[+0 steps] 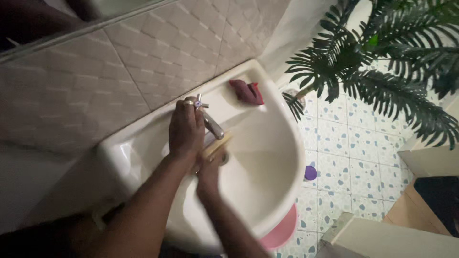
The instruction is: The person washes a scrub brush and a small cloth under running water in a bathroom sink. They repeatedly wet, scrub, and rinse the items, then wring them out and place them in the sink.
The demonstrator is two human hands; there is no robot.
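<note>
My left hand [185, 129] rests over the top of a chrome tap [213, 127], fingers around its small cross handle [198, 102]. Just below the spout, my right hand [209, 173] holds a yellowish sponge [217, 145] inside the bowl of a white corner sink [282, 119]. The sponge sits close under the spout. I cannot tell whether water is running. Both forearms reach in from the bottom of the view.
A dark red cloth [246, 91] lies on the sink's back ledge. A green palm-like plant [377, 52] stands at the right over a speckled tile floor [334, 157]. A pink basin [282, 229] and a small purple object [311, 173] sit below the sink. The wall [95, 81] is tiled.
</note>
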